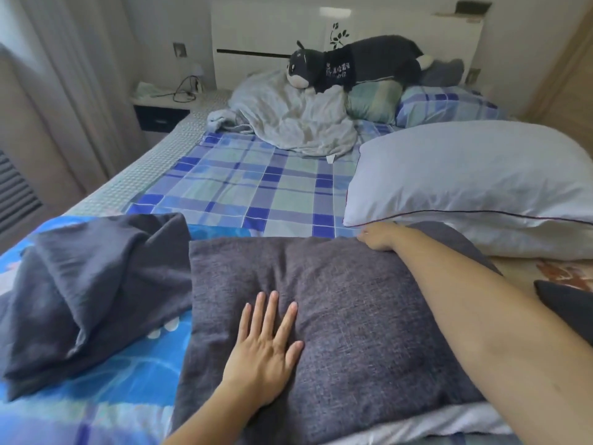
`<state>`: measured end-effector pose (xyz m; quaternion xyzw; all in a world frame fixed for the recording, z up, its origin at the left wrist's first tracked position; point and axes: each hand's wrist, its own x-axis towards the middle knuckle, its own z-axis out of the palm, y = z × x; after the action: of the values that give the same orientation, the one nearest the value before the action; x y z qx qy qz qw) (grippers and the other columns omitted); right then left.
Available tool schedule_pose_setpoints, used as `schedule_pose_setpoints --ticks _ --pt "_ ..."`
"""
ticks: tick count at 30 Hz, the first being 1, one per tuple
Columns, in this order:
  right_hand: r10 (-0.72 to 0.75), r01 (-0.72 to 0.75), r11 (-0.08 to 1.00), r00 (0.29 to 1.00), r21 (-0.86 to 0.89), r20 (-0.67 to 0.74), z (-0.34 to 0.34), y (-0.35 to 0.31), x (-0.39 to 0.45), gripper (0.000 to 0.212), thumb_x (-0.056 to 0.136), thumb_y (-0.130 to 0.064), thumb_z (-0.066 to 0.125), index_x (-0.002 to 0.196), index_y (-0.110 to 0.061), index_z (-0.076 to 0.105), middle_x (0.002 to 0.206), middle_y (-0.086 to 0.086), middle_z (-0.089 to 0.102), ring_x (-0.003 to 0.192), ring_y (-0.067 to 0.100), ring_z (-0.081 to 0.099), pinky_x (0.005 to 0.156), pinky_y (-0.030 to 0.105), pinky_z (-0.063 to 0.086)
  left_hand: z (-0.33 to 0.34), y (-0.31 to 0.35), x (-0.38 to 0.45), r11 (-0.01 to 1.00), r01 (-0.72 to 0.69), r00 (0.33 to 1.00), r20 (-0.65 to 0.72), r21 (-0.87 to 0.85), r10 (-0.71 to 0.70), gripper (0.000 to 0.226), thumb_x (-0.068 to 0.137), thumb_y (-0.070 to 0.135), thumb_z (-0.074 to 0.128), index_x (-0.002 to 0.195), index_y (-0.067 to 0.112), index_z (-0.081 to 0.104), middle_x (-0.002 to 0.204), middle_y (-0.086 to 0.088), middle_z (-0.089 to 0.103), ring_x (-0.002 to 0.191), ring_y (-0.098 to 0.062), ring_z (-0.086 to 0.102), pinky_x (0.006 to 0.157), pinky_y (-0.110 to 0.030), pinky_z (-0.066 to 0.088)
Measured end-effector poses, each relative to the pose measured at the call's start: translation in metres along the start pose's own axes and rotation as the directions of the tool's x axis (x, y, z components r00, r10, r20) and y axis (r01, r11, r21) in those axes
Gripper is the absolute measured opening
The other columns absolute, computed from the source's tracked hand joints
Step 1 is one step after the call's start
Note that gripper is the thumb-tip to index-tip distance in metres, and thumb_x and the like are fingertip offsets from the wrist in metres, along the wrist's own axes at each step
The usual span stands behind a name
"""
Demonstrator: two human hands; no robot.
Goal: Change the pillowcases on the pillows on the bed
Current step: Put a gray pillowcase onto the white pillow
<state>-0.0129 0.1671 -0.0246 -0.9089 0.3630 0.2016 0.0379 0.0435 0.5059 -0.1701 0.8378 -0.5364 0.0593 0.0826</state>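
Your left hand (263, 351) presses flat on the grey pillow (353, 316); your right hand (377, 239) grips its far corner on the plaid bed (250, 181).

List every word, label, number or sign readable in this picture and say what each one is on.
Plush toy at the head of the bed: a patch of pale characters on its dark shirt, too blurred to read.
White headboard: a dark leaf decoration only, no lettering.
Small white tag at the edge of the crumpled blanket: too small to read.
Nothing else bears text.
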Motion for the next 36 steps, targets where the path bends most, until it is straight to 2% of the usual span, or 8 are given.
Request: schedule_pose_setpoints --ticks 3,6,10,13,17,22,27,36 --pt "0.002 -0.009 0.989 0.999 -0.150 -0.045 0.041 0.004 0.009 0.063 0.097 -0.063 0.029 0.137 -0.023 0.057 0.145 0.008 0.050 0.132 0.030 0.044 0.113 0.048 0.027 0.007 -0.001 0.002 1.000 0.004 1.000 -0.010 0.011 -0.004 0.069 0.101 0.058 0.031 0.159 0.021 0.022 0.165 -0.019 0.021 0.153 -0.040 0.016 0.119 -0.057 0.015" --pt "-0.036 0.010 0.998 0.890 -0.060 -0.454 0.050 0.002 -0.001 0.034 0.103 -0.038 0.044 0.119 -0.015 0.063 0.126 0.009 0.056 0.119 0.029 0.048 0.105 0.044 0.032 0.010 -0.002 0.007 1.000 0.004 1.000 -0.019 0.024 -0.003 0.068 0.103 0.059 0.024 0.159 0.021 0.019 0.165 -0.018 0.018 0.154 -0.039 0.013 0.119 -0.057 0.014" --pt "-0.165 0.213 0.973 0.377 -0.088 -0.911 0.011 0.005 -0.061 0.014 0.098 -0.018 0.055 0.092 -0.007 0.062 0.089 0.010 0.055 0.083 0.032 0.053 0.087 0.044 0.038 0.002 -0.001 0.009 1.000 0.022 0.999 0.024 0.016 -0.022 0.069 0.103 0.061 0.018 0.160 0.022 0.018 0.165 -0.018 0.020 0.154 -0.038 0.014 0.120 -0.056 0.014" --pt "-0.386 0.288 0.895 0.112 -0.342 -0.916 0.003 0.003 -0.140 0.015 0.095 -0.002 0.056 0.082 -0.007 0.063 0.077 0.010 0.054 0.072 0.028 0.050 0.083 0.041 0.042 -0.017 -0.002 0.014 0.998 0.065 0.998 0.019 -0.009 -0.065 0.069 0.101 0.065 0.017 0.160 0.028 0.024 0.165 -0.015 0.024 0.153 -0.037 0.017 0.121 -0.053 0.009" --pt "-0.587 0.326 0.802 0.275 -0.500 -0.762 0.067 0.011 -0.220 0.035 0.095 0.007 0.034 0.081 -0.011 0.061 0.073 0.008 0.046 0.064 0.028 0.044 0.070 0.040 0.044 -0.049 0.006 0.004 0.980 0.134 0.989 -0.041 -0.144 -0.142 0.061 0.098 0.058 0.032 0.152 0.030 0.042 0.158 -0.011 0.038 0.149 -0.034 0.029 0.121 -0.049 0.016" --pt "-0.262 0.180 0.965 0.586 -0.192 -0.767 0.158 0.040 -0.233 0.026 0.067 0.007 0.060 0.081 -0.014 0.055 0.086 0.004 0.046 0.075 0.028 0.047 0.068 0.040 0.040 -0.085 0.035 -0.042 0.704 0.208 0.875 -0.192 -0.679 -0.444 0.033 0.087 0.003 0.068 0.118 0.014 0.064 0.124 -0.003 0.051 0.121 -0.026 0.051 0.110 -0.025 0.034" --pt "0.100 0.146 0.970 0.495 0.195 -0.863 0.169 0.026 -0.225 0.036 0.062 0.021 0.065 0.081 -0.009 0.061 0.084 0.007 0.054 0.074 0.031 0.051 0.066 0.041 0.042 -0.108 0.007 -0.033 0.870 0.251 0.812 -0.397 -0.423 -0.428 0.056 0.072 -0.005 0.068 0.124 0.016 0.062 0.138 -0.015 0.041 0.129 -0.040 0.038 0.111 -0.050 0.030" --pt "0.591 -0.023 0.771 0.396 0.636 -0.702 0.177 0.074 -0.250 0.035 0.080 0.012 0.061 0.106 -0.009 0.071 0.118 0.012 0.061 0.113 0.042 0.053 0.096 0.041 0.040 -0.090 -0.003 -0.038 0.911 0.410 0.912 0.011 -0.048 -0.410 0.067 0.087 0.012 0.057 0.151 0.024 0.042 0.155 -0.016 0.038 0.141 -0.042 0.033 0.115 -0.057 0.027"
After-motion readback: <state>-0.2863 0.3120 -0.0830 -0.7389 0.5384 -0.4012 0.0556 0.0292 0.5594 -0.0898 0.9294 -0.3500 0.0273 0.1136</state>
